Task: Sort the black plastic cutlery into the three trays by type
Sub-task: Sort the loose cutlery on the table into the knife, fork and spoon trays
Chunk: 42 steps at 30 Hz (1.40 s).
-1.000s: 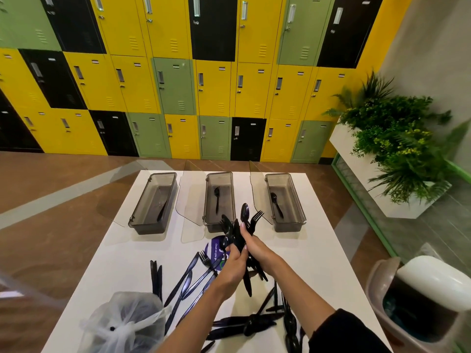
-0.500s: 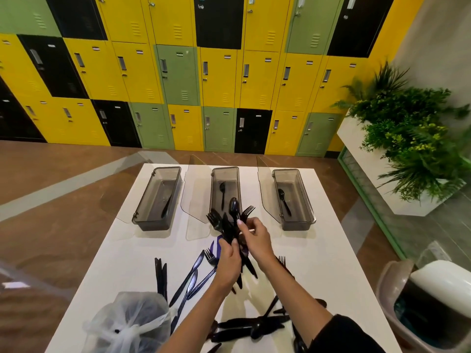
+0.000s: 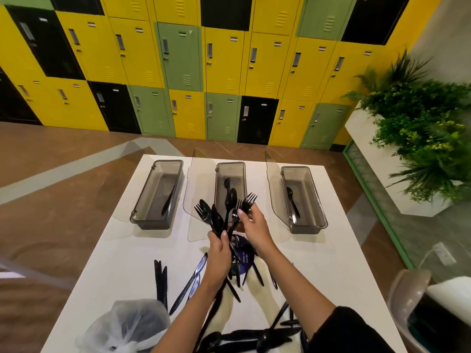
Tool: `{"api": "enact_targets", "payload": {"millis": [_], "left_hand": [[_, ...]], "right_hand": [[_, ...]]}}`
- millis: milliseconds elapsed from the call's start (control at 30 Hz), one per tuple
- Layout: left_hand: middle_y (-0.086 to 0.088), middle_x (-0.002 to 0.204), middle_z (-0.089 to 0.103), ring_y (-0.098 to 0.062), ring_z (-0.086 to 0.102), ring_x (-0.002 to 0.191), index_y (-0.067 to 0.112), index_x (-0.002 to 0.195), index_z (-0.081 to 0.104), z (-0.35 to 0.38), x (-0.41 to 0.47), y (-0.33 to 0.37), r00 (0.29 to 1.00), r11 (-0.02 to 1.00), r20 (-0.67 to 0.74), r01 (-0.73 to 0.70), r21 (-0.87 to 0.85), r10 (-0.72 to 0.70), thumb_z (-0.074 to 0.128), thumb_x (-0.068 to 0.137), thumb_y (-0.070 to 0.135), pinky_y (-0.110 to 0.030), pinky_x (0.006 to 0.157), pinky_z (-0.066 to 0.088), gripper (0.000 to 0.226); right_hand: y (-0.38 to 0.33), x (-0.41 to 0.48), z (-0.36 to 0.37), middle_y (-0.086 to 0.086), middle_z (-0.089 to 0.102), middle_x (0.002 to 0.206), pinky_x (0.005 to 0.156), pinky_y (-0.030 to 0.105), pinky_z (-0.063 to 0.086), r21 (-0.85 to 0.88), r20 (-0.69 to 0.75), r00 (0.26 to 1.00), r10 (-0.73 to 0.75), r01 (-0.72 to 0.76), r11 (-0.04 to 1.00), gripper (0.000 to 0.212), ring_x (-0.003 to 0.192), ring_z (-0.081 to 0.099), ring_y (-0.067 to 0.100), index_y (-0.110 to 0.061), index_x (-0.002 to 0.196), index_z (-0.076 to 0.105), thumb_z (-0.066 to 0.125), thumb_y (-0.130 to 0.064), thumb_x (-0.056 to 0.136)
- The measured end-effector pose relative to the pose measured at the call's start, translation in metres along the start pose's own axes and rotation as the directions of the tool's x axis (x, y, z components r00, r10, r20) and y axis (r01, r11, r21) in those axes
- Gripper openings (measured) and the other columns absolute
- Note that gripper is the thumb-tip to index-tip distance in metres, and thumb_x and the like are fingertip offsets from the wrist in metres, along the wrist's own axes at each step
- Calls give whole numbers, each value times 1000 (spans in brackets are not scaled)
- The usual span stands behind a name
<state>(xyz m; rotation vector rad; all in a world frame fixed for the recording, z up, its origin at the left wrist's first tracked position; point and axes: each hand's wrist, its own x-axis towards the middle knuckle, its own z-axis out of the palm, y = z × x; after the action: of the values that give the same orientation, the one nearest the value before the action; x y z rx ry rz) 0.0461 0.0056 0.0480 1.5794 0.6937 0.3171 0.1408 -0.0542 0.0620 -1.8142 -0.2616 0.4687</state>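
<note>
Head view, looking down a white worktop (image 3: pixel 331 256) that stands on a brown floor (image 3: pixel 51 159). Three smoky translucent trays sit in a row along the far edge, well apart: left tray (image 3: pixel 150 224), middle tray (image 3: pixel 230 164) and right tray (image 3: pixel 305 229). A clear lid (image 3: pixel 274 184) stands open on the left side of the right tray, and the other two trays have the same. One black piece lies in each tray; the one in the right tray is a spoon (image 3: pixel 292 201).

Over the worktop, in front of the middle tray, the left hand (image 3: pixel 219 253) grips a bundle of black cutlery (image 3: pixel 216 220) by the handles, so that the fork and spoon heads fan upward. The right hand (image 3: pixel 254 228) pinches a fork (image 3: pixel 249 200) at the right side of the bundle, thumb and fingers closed on its neck.

Loose cutlery (image 3: pixel 188 284) lies scattered on the near half of the worktop; two knives (image 3: pixel 160 281) lie side by side at its left. A round purple label (image 3: pixel 243 257) shows beneath the hands. A crumpled clear plastic bag (image 3: pixel 127 324) rests at the near left corner.

Lockers (image 3: pixel 183 59) in yellow, green and black fill the far wall. At right, green plants (image 3: pixel 420 133) grow from a white planter (image 3: pixel 369 159), and a white-lidded bin (image 3: pixel 451 289) stands by the near right corner.
</note>
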Motion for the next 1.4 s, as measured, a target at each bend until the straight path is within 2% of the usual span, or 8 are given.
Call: {"api": "enact_targets", "payload": {"millis": [100,300,467,767,933,1133,1300,1400], "left_hand": [[-5,89,47,-16,48,85,3,102,33,-5,14,-2,1000,1000,-14,-1,13,1,28,103,25,-16,67,42,22],[-2,87,53,-14,54,77,4,100,33,-9,44,-13,996,997,-41,74,-22,-75,29,103,21,-30,73,47,18],[-4,80,56,-13,55,67,6,96,37,-13,54,-22,995,996,-55,86,-38,-88,29,103,21,-24,62,48,19],[-1,81,57,-10,66,69,17,88,39,-12,60,-23,997,993,-14,75,-92,-77,31,103,25,-16,61,52,19],[0,73,57,-11,62,64,17,89,42,-10,58,-20,997,994,15,75,-76,-74,31,103,25,-39,76,54,20],[-3,80,57,-14,55,63,15,90,39,-5,49,-10,996,997,76,52,-55,-48,31,103,22,-26,62,53,17],[-4,80,57,-15,53,62,17,97,42,-7,40,-2,987,993,148,69,-94,-55,33,103,26,-37,66,52,14],[-4,77,53,-12,47,57,9,108,44,-12,32,4,986,985,158,73,-157,-48,34,103,24,-24,54,50,19]], "right_hand": [[0,20,5,7,63,124,96,41,52,-3,-37,999,-19,19,1000,36,117,60,20,-13,125,54,53,-33,95],[-14,68,4,17,69,104,53,18,52,133,-163,987,16,6,991,15,84,67,27,-6,106,59,56,-16,95],[-16,112,-2,5,66,81,72,50,57,42,-408,913,17,0,999,8,76,65,25,-15,92,59,64,-22,90],[17,134,16,3,69,108,85,40,56,-258,-205,976,74,-127,958,46,92,67,22,-12,120,59,69,-39,84],[5,104,17,-1,64,101,85,29,50,-187,-183,979,-91,56,981,34,92,61,13,-16,105,59,47,-46,95],[-2,57,13,1,61,77,70,27,50,-64,25,995,-99,100,993,36,71,59,16,-15,88,57,55,-51,90],[-6,50,9,4,72,83,79,33,54,7,18,998,-68,68,998,20,82,69,17,-11,96,54,54,-32,96],[-19,50,0,0,67,74,73,32,57,113,-39,997,-60,65,991,19,70,68,16,-12,95,46,43,-30,101]]}}
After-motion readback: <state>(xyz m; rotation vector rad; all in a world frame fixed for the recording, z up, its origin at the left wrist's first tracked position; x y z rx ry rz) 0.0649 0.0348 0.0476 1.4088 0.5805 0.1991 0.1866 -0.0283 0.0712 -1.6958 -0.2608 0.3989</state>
